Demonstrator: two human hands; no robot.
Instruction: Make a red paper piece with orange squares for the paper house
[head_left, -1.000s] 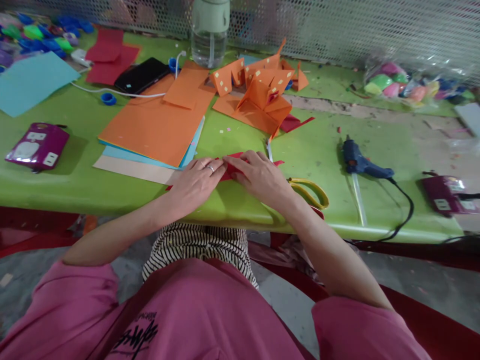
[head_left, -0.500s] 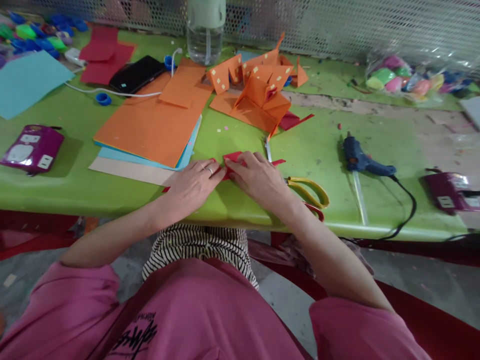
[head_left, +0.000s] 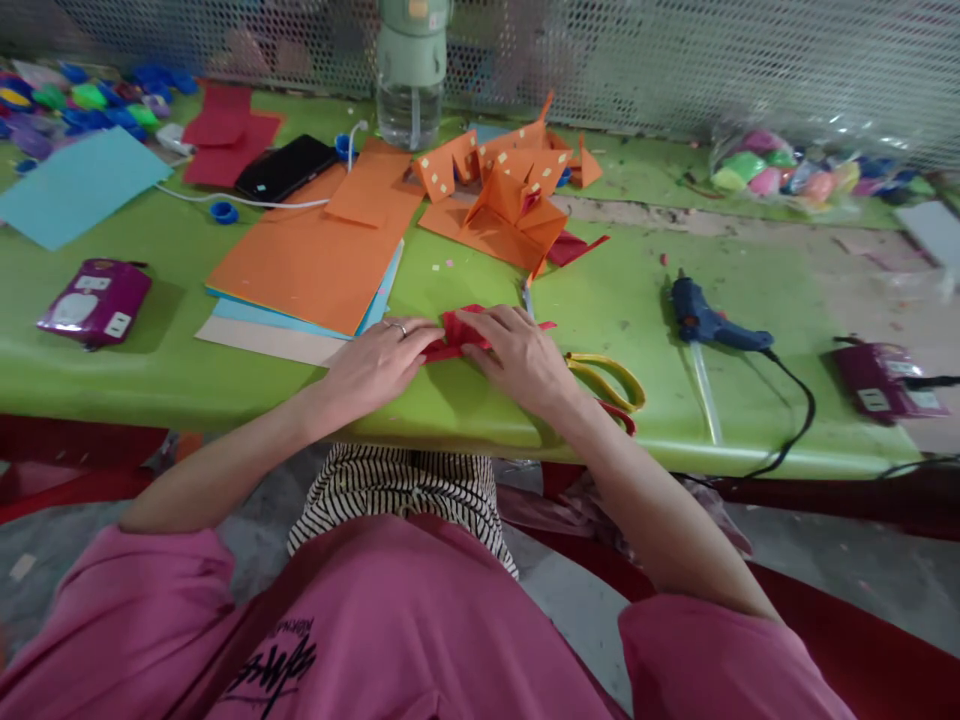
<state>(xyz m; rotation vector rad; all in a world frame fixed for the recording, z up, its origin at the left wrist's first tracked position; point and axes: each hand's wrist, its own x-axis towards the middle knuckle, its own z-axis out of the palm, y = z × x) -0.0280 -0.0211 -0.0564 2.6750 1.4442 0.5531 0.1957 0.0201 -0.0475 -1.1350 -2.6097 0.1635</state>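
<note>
A small piece of red paper lies on the green table between my hands, partly hidden under the fingers. My left hand, with a ring on it, has its fingers closed together on the paper's left side. On the other side, my right hand pinches the paper's right part, thumb toward the middle. Scissors with yellow and red handles lie beside and partly under my right hand. Beyond the hands sits a folded orange paper shape.
Orange sheets are stacked at the left, near a black phone. A water bottle stands at the back. On the right lies a blue glue gun with its cord. Purple boxes sit toward both sides.
My left hand has shifted slightly left along the red paper, and more of the paper shows between the hands. The right hand stays on it. The camera view has tilted a little.
</note>
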